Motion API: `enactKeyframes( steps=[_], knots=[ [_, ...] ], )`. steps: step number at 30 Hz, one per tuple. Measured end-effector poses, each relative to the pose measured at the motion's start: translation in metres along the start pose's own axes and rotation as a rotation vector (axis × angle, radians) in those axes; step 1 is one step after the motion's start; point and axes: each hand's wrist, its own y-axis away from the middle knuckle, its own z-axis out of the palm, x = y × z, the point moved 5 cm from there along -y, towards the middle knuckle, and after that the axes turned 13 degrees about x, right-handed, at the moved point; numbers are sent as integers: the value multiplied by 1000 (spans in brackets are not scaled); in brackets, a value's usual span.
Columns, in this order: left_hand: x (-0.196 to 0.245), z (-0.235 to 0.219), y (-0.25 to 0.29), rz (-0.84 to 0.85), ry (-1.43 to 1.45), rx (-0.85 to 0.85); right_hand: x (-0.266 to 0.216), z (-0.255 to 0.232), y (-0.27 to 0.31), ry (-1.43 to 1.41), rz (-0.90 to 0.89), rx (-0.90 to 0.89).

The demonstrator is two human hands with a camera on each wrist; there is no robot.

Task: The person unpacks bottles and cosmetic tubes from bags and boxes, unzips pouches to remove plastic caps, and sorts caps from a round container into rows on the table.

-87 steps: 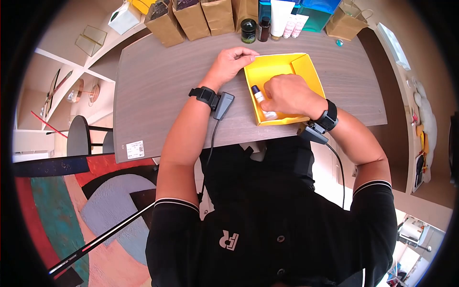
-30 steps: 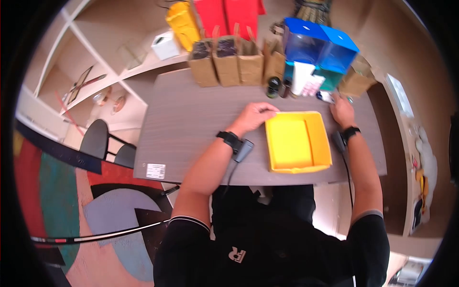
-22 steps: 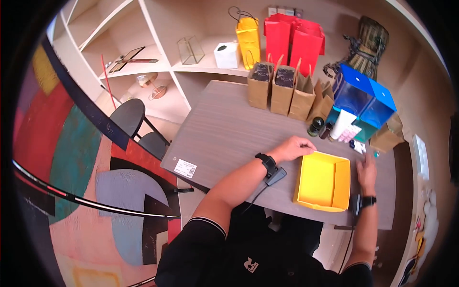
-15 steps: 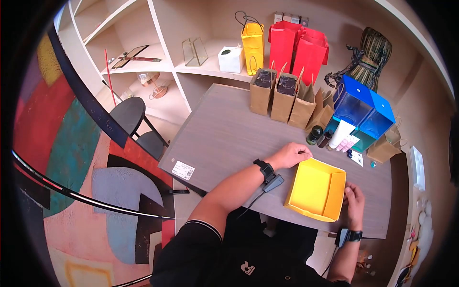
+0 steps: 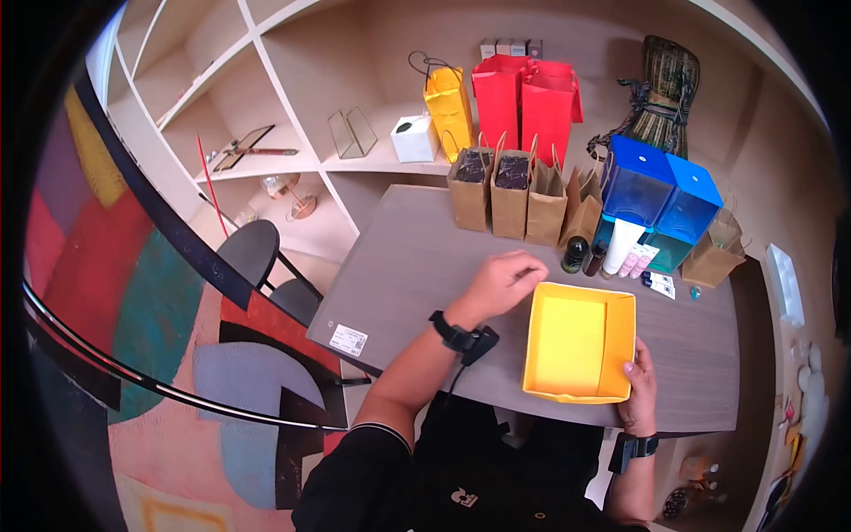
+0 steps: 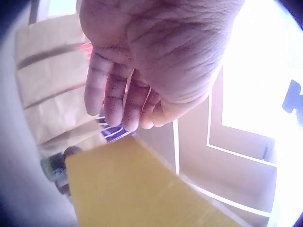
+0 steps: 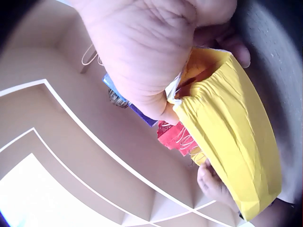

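The yellow box point(image 5: 567, 341) stands on the table with nothing seen inside. My right hand point(image 5: 640, 390) grips its right wall, thumb over the rim and fingers outside; the right wrist view shows this hand point(image 7: 142, 52) pinching the box's edge point(image 7: 236, 137). At the back left corner, my left hand point(image 5: 498, 288) hovers with fingers loosely bent and holds nothing. In the left wrist view its palm and hanging fingers point(image 6: 113, 104) are above the box wall point(image 6: 132, 184), apart from it. Dark-capped small tubes point(image 5: 660, 284) lie at the back right.
Behind the box stand a dark green jar point(image 5: 574, 254), a brown bottle point(image 5: 596, 259), a white tube point(image 5: 624, 246) and pink tubes point(image 5: 636, 262). Brown paper bags point(image 5: 511, 199) and blue bins point(image 5: 638, 182) line the back edge. A small teal item point(image 5: 695, 293) lies at right.
My right hand has come from the small tubes to the box and grips its right wall. My left hand has let go of the corner. The dark-capped tube is out of the box.
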Motion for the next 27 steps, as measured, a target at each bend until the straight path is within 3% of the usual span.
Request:
enactKeyframes(
  steps=[2, 4, 7, 11, 13, 17, 20, 27],
  knots=[
    [21, -35, -15, 148, -49, 110, 2, -5, -2, -58, -11, 6],
    [23, -76, -42, 190, -121, 192, 4, -11, -2, -123, -15, 9],
    [13, -133, -102, 103, -290, 314, 6, -17, -5, -210, -17, -9],
    [-64, -194, -191, -14, -437, 317, 3, -13, -6, -193, -21, -7],
    [-92, -212, -224, -21, -846, 249, 1, -10, -5, -151, -15, -23],
    [-136, -228, -268, -180, -888, 214, 1, -13, -6, -167, 6, 0],
    [-154, -226, -285, -386, -733, 199, 2, -16, -7, -172, 26, 8],
    [-159, -205, -302, -478, -845, 90, 3, -18, -10, -173, 52, 25]
  ],
)
